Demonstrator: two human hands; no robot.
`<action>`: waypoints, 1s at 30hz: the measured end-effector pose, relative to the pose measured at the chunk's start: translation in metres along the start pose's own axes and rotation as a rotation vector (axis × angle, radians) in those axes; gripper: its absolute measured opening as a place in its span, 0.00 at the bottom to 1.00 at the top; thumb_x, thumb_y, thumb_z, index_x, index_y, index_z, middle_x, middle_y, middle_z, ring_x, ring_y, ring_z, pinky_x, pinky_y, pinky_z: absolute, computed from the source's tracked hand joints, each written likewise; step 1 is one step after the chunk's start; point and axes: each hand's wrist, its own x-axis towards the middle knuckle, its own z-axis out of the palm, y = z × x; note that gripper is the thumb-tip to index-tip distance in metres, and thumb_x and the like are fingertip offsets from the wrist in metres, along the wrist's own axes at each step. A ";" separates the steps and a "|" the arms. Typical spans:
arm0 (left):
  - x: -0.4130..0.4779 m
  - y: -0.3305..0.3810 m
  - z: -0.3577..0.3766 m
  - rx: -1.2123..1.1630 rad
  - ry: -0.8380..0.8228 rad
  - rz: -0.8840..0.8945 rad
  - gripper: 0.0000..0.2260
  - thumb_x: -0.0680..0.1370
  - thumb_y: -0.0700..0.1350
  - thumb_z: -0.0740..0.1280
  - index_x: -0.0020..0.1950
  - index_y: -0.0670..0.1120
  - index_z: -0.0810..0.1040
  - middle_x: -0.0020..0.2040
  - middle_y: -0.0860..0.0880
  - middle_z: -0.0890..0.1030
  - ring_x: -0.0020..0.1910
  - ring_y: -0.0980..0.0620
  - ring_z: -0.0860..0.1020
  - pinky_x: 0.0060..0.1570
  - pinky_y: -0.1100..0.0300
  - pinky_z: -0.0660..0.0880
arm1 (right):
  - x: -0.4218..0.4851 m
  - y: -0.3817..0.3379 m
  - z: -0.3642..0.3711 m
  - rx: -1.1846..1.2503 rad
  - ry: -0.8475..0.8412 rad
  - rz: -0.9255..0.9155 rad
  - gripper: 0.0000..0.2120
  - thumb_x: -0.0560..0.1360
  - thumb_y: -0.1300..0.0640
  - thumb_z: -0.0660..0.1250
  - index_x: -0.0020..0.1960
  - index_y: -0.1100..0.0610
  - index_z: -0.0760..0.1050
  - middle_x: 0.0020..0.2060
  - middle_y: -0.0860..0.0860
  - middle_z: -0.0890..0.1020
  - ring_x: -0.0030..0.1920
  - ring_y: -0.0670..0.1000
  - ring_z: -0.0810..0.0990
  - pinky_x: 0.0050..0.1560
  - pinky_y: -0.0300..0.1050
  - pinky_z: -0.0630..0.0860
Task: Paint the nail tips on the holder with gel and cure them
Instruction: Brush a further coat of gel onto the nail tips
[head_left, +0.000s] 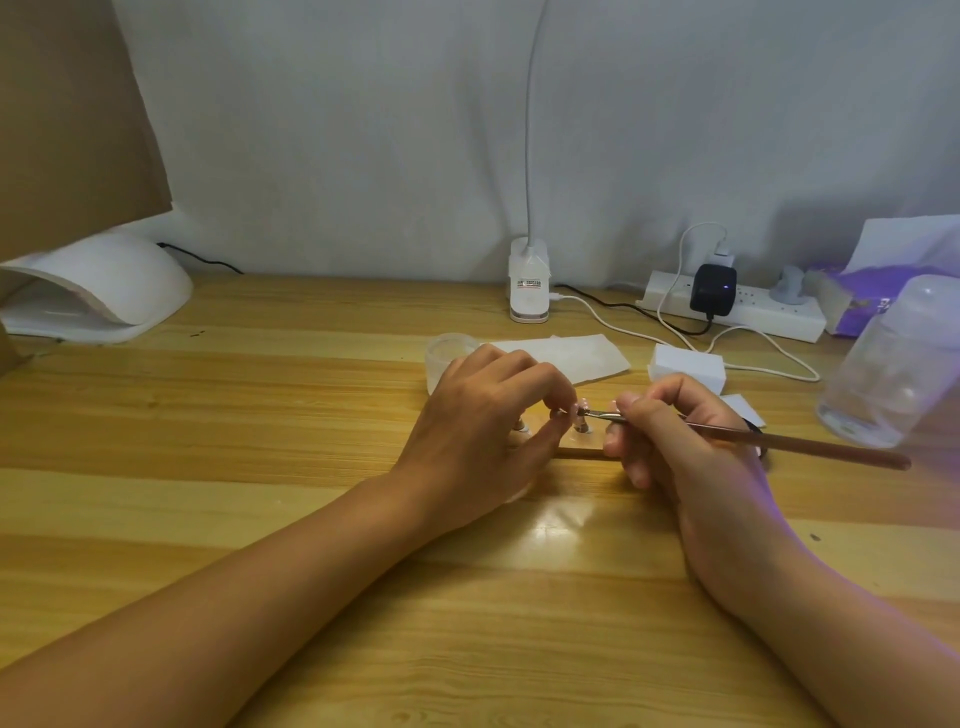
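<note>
The left hand (488, 415) covers most of the wooden holder (582, 451) on the table (260, 415), its thumb and forefinger pinching a small, blurred nail tip (581, 410) standing on it. The right hand (675, 441) hides the holder's right end and grips a thin brush (810, 444) whose bristles touch that tip. Behind the holder lies a paper towel (561, 358). Far left of it is a white curing lamp (98, 286), partly cut off by cardboard.

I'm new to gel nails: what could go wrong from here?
The left hand pinches the nail tip right where the right hand's brush touches it, so gel may smear onto the fingers. The brush handle's end lies near the clear plastic container; a wide stroke might knock it.
</note>
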 end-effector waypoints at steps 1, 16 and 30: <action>0.000 0.000 0.000 -0.002 -0.003 0.003 0.03 0.75 0.44 0.73 0.48 0.48 0.81 0.44 0.53 0.81 0.45 0.56 0.70 0.45 0.59 0.66 | 0.000 0.000 0.000 -0.009 -0.005 -0.004 0.06 0.77 0.57 0.67 0.41 0.56 0.74 0.31 0.54 0.82 0.26 0.46 0.73 0.28 0.35 0.73; 0.000 -0.001 0.001 -0.036 0.003 0.016 0.04 0.75 0.46 0.70 0.48 0.48 0.81 0.45 0.54 0.83 0.47 0.50 0.76 0.44 0.55 0.71 | 0.000 0.001 0.003 -0.056 -0.004 -0.026 0.07 0.76 0.59 0.68 0.40 0.54 0.74 0.30 0.53 0.82 0.26 0.45 0.73 0.28 0.34 0.72; 0.000 0.000 -0.001 -0.035 0.001 -0.009 0.05 0.75 0.47 0.70 0.48 0.48 0.81 0.43 0.55 0.82 0.46 0.51 0.75 0.45 0.54 0.71 | 0.000 0.002 0.003 -0.073 -0.001 -0.034 0.06 0.77 0.59 0.68 0.41 0.56 0.73 0.31 0.53 0.82 0.27 0.45 0.73 0.30 0.34 0.73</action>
